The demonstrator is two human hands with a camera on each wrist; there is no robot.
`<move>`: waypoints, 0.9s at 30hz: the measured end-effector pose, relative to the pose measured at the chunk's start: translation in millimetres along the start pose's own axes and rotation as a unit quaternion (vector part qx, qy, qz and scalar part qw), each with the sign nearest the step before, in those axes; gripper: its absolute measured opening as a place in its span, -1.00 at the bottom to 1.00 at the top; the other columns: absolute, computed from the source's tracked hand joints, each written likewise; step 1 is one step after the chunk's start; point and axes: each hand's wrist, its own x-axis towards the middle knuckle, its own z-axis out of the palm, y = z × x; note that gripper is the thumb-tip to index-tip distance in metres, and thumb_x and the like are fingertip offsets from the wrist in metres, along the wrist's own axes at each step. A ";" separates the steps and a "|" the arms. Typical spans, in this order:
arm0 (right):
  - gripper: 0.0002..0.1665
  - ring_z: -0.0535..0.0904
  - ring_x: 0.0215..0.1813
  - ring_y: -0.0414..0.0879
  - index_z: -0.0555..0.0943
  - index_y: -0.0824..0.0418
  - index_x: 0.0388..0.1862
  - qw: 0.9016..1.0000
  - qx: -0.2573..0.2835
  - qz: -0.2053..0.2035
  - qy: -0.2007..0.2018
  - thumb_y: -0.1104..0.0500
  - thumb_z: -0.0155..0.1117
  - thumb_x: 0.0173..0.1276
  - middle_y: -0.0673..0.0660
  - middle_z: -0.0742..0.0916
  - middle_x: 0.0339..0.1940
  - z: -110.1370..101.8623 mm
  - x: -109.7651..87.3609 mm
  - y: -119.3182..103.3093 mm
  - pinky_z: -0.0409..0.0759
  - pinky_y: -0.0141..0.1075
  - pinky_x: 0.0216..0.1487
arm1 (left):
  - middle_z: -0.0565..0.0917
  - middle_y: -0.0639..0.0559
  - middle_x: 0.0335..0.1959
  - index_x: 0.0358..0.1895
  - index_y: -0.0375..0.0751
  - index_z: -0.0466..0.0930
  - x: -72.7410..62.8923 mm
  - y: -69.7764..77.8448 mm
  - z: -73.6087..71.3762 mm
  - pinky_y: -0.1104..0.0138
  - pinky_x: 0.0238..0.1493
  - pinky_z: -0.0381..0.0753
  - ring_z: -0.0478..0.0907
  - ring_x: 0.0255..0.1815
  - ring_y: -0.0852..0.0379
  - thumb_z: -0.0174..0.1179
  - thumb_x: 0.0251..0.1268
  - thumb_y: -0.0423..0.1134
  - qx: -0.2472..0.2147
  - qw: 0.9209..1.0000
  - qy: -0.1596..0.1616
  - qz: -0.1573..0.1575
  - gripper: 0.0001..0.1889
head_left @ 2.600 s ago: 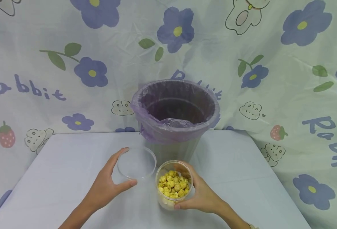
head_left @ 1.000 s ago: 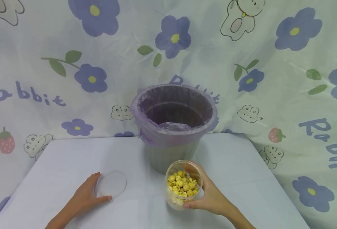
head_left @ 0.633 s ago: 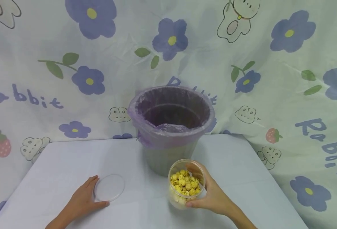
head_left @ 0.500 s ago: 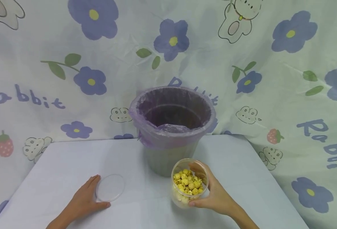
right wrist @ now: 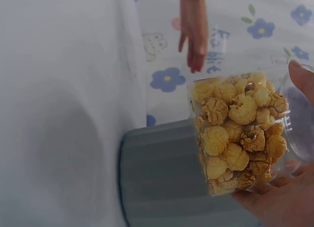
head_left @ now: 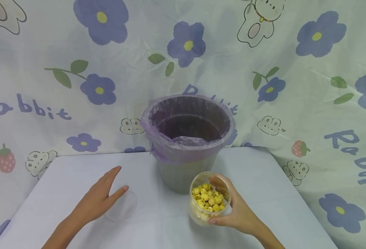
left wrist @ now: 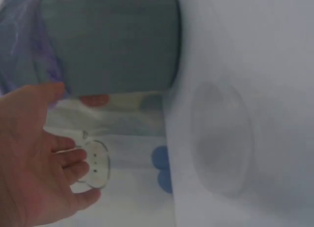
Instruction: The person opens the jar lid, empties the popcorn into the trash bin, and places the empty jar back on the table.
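Observation:
A clear plastic jar [head_left: 210, 197] of yellow popcorn [right wrist: 240, 131], its top uncovered, is gripped round the side by my right hand [head_left: 237, 211]. In the right wrist view the jar is raised off the table, its shadow falling on the cloth. My left hand [head_left: 97, 199] hovers over the left part of the table, fingers extended and holding nothing. Below and beside it a clear round lid [head_left: 125, 209] lies flat on the white table; the left wrist view shows the same lid [left wrist: 223, 138] apart from the fingers.
A grey bin [head_left: 186, 173] lined with a purple bag [head_left: 183, 152] stands at the back middle of the table [head_left: 158, 231], just behind the jar. A curtain [head_left: 133, 76] printed with flowers and rabbits hangs behind it.
My left hand carried the lid down to the left, set it on the table, then let go and rose away. My right hand has shifted the jar to the right.

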 end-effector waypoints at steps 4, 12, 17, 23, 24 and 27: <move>0.27 0.33 0.44 0.10 0.12 -0.04 0.59 1.000 -0.001 -0.004 0.004 0.28 0.66 -0.03 0.16 0.41 0.46 -1.0 0.8 -0.7 0.30 -0.32 0.36 | 0.16 -0.39 0.51 0.54 -0.39 0.04 14.7 21.5 -18.2 -0.29 0.32 0.16 0.10 0.47 -0.41 0.04 0.54 0.10 -0.002 1.000 0.006 0.024 -0.21; 0.29 0.33 0.43 0.09 0.10 -0.01 0.60 1.000 -0.008 -0.016 0.006 0.29 0.65 -0.03 0.15 0.41 0.46 -2.8 -0.6 0.2 0.31 -0.29 0.36 | 0.04 -0.29 0.58 0.61 -0.26 -0.09 45.3 63.7 -52.4 -0.25 0.39 0.06 -0.01 0.54 -0.33 -0.13 0.62 0.09 0.007 0.998 0.018 0.053 -0.27; 0.30 0.34 0.43 0.06 0.10 -0.03 0.60 1.000 -0.012 -0.011 0.012 0.29 0.65 -0.04 0.11 0.41 0.46 -4.3 -1.5 -0.9 0.31 -0.29 0.35 | 0.00 -0.23 0.60 0.62 -0.24 -0.11 66.6 89.4 -66.9 -0.21 0.44 -0.01 -0.06 0.56 -0.29 -0.21 0.63 0.13 0.032 0.996 0.042 0.074 -0.27; 0.31 0.34 0.43 0.05 0.11 0.01 0.59 1.000 -0.004 -0.017 0.019 0.34 0.66 -0.07 0.19 0.41 0.45 -8.5 -1.4 -1.9 0.32 -0.34 0.35 | -0.04 -0.19 0.62 0.60 -0.29 -0.05 91.7 120.2 -76.6 -0.16 0.47 -0.08 -0.11 0.59 -0.23 -0.25 0.61 0.21 0.100 0.989 0.049 0.096 -0.23; 0.31 0.34 0.43 0.04 0.11 0.02 0.59 1.000 -0.005 -0.021 0.019 0.35 0.66 -0.08 0.20 0.41 0.45 -9.3 -1.3 -1.7 0.31 -0.35 0.35 | -0.05 -0.18 0.62 0.60 -0.28 -0.03 94.8 124.6 -77.3 -0.16 0.47 -0.09 -0.13 0.59 -0.22 -0.26 0.60 0.23 0.115 0.988 0.045 0.095 -0.22; 0.32 0.34 0.44 0.02 0.10 0.04 0.59 0.999 -0.004 -0.026 0.021 0.37 0.66 -0.08 0.24 0.40 0.45 -11.7 -0.6 -1.8 0.30 -0.36 0.36 | -0.06 -0.17 0.62 0.60 -0.22 0.00 101.5 133.6 -77.7 -0.18 0.47 -0.14 -0.19 0.60 -0.22 -0.30 0.57 0.28 0.151 0.985 0.027 0.078 -0.22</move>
